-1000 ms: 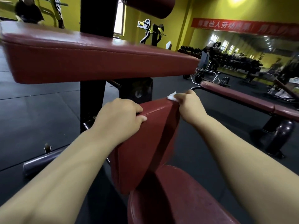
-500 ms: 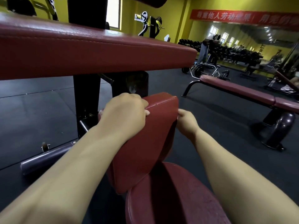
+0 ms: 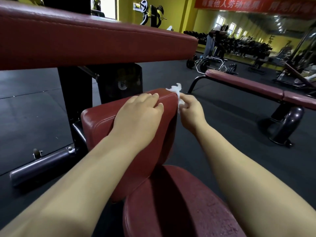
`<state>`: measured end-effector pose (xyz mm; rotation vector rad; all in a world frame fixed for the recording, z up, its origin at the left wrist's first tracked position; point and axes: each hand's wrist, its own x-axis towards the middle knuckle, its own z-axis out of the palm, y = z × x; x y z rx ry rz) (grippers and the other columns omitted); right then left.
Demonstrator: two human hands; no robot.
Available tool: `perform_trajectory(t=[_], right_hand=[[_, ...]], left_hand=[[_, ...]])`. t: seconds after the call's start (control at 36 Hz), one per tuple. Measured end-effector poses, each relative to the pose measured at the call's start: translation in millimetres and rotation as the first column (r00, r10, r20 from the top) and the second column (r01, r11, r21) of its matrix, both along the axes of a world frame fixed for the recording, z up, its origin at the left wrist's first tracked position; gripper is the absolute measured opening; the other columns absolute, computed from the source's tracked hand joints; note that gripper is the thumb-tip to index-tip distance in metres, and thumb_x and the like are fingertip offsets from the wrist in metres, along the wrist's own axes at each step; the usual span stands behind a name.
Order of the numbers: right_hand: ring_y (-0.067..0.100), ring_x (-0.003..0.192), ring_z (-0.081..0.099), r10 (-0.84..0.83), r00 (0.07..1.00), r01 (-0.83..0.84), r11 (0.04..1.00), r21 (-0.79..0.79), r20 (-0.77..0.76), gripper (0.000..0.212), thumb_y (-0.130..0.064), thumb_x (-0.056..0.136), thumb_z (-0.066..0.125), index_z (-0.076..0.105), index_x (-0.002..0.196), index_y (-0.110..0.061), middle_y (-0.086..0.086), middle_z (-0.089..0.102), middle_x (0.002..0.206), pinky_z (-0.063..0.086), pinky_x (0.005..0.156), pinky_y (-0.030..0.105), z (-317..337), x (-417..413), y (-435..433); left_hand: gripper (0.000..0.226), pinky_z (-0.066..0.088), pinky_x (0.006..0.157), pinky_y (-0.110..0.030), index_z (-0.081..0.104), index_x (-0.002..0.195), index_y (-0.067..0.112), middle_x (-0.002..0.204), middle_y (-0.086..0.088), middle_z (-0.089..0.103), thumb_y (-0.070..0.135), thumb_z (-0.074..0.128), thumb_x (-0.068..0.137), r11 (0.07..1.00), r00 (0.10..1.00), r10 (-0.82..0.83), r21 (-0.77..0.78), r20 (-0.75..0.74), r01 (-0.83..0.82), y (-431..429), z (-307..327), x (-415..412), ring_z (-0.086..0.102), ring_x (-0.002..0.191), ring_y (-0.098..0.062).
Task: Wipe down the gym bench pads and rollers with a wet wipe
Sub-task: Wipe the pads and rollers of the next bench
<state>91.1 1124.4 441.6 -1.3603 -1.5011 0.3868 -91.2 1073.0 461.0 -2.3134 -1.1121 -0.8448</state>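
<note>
A small dark red pad [image 3: 102, 124] stands tilted in front of me, above a round red seat pad [image 3: 179, 207]. My left hand [image 3: 138, 113] rests on top of the small pad, fingers lying over its upper edge. My right hand [image 3: 191, 112] is at the pad's right edge and pinches a crumpled white wet wipe [image 3: 176, 90], which sticks up by the pad's top right corner. A long red arm pad [image 3: 95, 40] spans the view above.
A black steel post [image 3: 75, 100] and a floor bar [image 3: 42, 165] stand left of the pad. A red flat bench [image 3: 256, 86] lies to the right on the black rubber floor. A person stands by dumbbell racks [image 3: 239, 43] far back.
My right hand came back up from the pad's right side to its top corner, and the wipe shows again. My left hand's fingers have flattened on the pad's top.
</note>
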Motion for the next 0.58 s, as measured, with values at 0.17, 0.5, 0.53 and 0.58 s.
perform_trajectory(t=[0.17,0.5,0.53,0.58], right_hand=[[0.005,0.084,0.062,0.158,0.985,-0.171,0.951,-0.258,-0.069,0.054,0.026,0.076,0.032,0.07,0.1,-0.005,0.006,0.07,0.096,0.051,0.076,0.018,-44,11,5],[0.014,0.072,0.047,0.064,0.984,0.058,0.768,-0.637,0.168,0.016,-0.006,0.088,0.044,0.056,0.08,-0.014,-0.002,0.052,0.073,0.038,0.061,0.021,-118,19,-33],[0.015,0.077,0.049,0.08,0.975,0.08,0.741,-0.666,0.206,0.014,-0.007,0.09,0.047,0.054,0.087,-0.019,0.0,0.054,0.08,0.039,0.063,0.019,-118,20,-34],[0.017,0.08,0.051,0.093,0.967,0.101,0.714,-0.693,0.236,0.012,-0.01,0.091,0.051,0.055,0.089,-0.022,0.003,0.056,0.088,0.042,0.064,0.021,-116,18,-39]], left_hand=[[0.042,0.053,0.079,-0.042,0.074,0.09,0.001,0.107,-0.021,0.067,0.011,0.035,0.081,0.996,0.998,-0.002,0.084,-0.069,0.008,4,-5,3,0.065,0.095,-0.037],[0.043,0.052,0.083,-0.043,0.072,0.093,-0.002,0.111,-0.023,0.066,0.012,0.032,0.084,0.992,0.997,-0.005,0.126,-0.076,0.015,8,-11,5,0.065,0.098,-0.037],[0.043,0.052,0.083,-0.043,0.072,0.093,-0.003,0.11,-0.023,0.066,0.012,0.032,0.084,0.992,0.997,-0.008,0.123,-0.074,0.017,7,-11,4,0.065,0.098,-0.038],[0.045,0.051,0.084,-0.046,0.072,0.093,-0.004,0.111,-0.025,0.065,0.013,0.031,0.084,0.994,0.998,-0.018,0.102,-0.068,0.025,6,-10,4,0.064,0.099,-0.04]])
